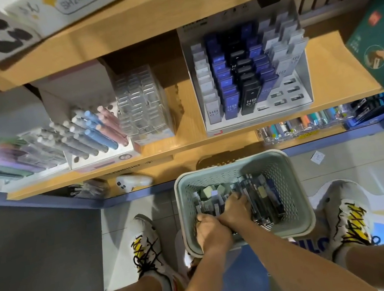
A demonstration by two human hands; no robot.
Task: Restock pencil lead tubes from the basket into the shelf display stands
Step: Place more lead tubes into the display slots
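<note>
Pale-green perforated plastic basket [288, 167] sits on the floor between the person's feet, and both hands are down inside it among the loose pencil lead tubes [261, 196] — slim dark and clear flat cases heaped against the basket's right side and bottom. The right hand [235, 210] lies over the middle of the heap with its fingers curled down into the tubes; it looks to be gathering some, though whether it has actually closed on any cannot be told from here. The left hand [210, 231] is pressed against the right one at the basket's near-left wall, knuckles up, fingers hidden — its hold is equally unreadable. Most tubes lie just beyond and to the right of the right hand's fingers, their long axes running roughly away from the person, so the right hand is the nearer one to them. From this grip the white tiered cardboard display stand [210, 127] on the wooden shelf is up and ahead, slightly to the right, well apart from the basket. Its empty slots [286, 94] are at the stand's front right corner, so the carry would likely go forward and up on the right hand's side.
</note>
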